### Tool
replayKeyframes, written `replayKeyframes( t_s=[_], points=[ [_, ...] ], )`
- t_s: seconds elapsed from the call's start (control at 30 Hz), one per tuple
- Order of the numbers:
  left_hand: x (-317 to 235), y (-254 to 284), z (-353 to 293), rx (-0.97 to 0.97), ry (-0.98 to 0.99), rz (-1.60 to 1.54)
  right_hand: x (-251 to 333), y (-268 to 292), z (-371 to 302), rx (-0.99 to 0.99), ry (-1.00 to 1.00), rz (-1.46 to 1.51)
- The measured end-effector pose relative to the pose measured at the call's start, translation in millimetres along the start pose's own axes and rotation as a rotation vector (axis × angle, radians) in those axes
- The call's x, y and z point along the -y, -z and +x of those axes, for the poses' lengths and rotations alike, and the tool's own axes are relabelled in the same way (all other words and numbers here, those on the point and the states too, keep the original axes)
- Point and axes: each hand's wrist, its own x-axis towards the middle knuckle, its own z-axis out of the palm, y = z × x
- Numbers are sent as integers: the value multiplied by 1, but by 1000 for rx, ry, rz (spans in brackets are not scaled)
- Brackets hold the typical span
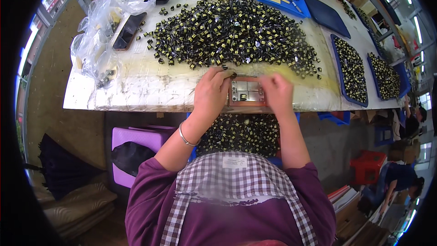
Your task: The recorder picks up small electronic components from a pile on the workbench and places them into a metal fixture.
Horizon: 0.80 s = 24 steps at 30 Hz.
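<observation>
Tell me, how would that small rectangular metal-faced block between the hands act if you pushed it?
The metal-faced block looks stiff, with straight edges and a plate-like face. It would probably slide rather than roll or tip, since it seems to lie flat on the worktable. Its metallic shine hints at some weight for its size.

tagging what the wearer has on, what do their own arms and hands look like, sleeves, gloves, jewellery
The loose purple sleeves end around the elbows, leaving the forearms uncovered. The left hand is ungloved, with a slim silver-coloured bangle near its wrist. The right hand also looks ungloved, but is blurred; no bangle shows there.
</observation>
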Motion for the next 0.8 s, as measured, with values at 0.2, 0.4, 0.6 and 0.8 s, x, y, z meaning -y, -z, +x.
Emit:
replayKeyframes(
  t_s=[0.2, 0.4, 0.6, 0.8],
  points=[
    [4, 11, -4, -43, 11, 106, -17, 11, 38, -315, 52, -575],
    [-2, 10, -7, 44, -57, -24, -21, 2, 31, -281, 63, -353],
    [-17, -8, 6, 267, -45, -241, -24, 1, 34, -264, 169, -372],
    [-18, -11, 6, 306, -19, -223, -12, 8, 11, -185, 160, -492]
  ],
)
